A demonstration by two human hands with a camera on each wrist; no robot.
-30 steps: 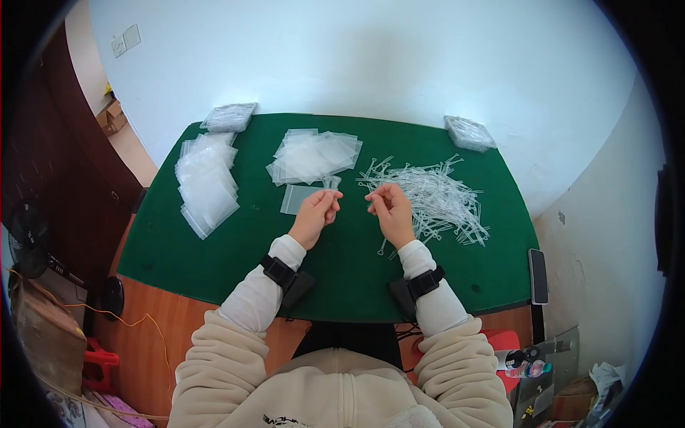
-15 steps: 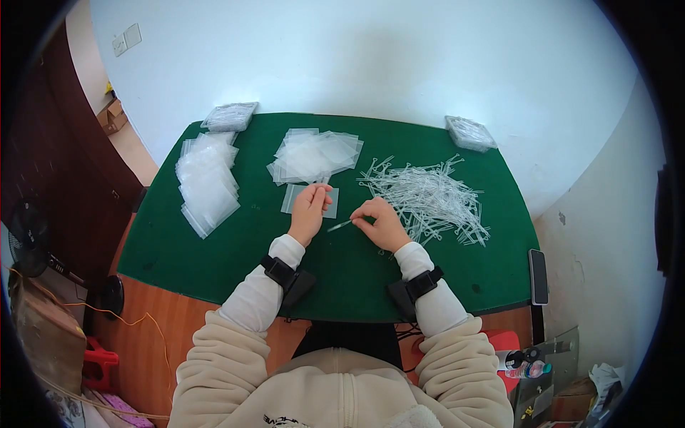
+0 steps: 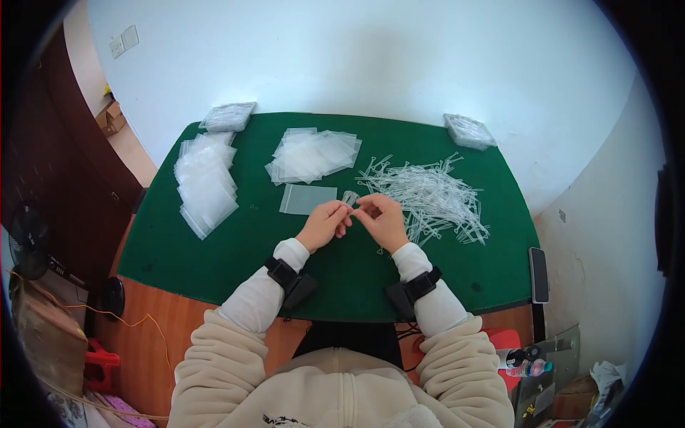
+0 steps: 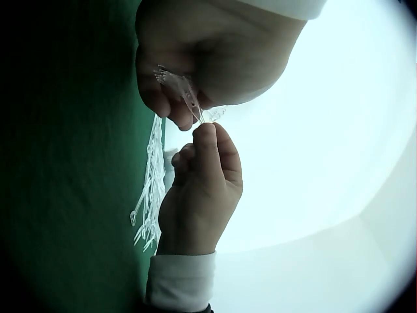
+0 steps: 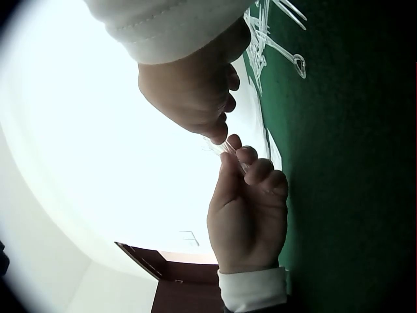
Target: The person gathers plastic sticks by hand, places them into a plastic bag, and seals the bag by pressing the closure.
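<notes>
Over the middle of the green table my two hands meet at the fingertips. My left hand (image 3: 325, 225) grips a small bundle of thin clear plastic sticks (image 4: 179, 85), whose tips cross its palm in the left wrist view. Loop ends of the bundle (image 3: 349, 197) show beyond the fingers in the head view. Thumb and forefinger of my right hand (image 3: 384, 222) pinch the bundle's slender part, right beside the left fingertips. A flat clear zip bag (image 3: 307, 200) lies just beyond the left hand. To the right spreads a loose pile of looped clear plastic sticks (image 3: 428, 200).
A heap of clear zip bags (image 3: 314, 155) lies at the back middle, and a fanned stack of bags (image 3: 207, 182) at left. Filled packs stand at the back left corner (image 3: 228, 116) and back right corner (image 3: 469, 132). A phone (image 3: 539, 275) is at the right edge.
Half a second ago my right hand held a single stick apart from the left. My left hand has since moved right and off the zip bag, bringing the bundle to the right hand.
</notes>
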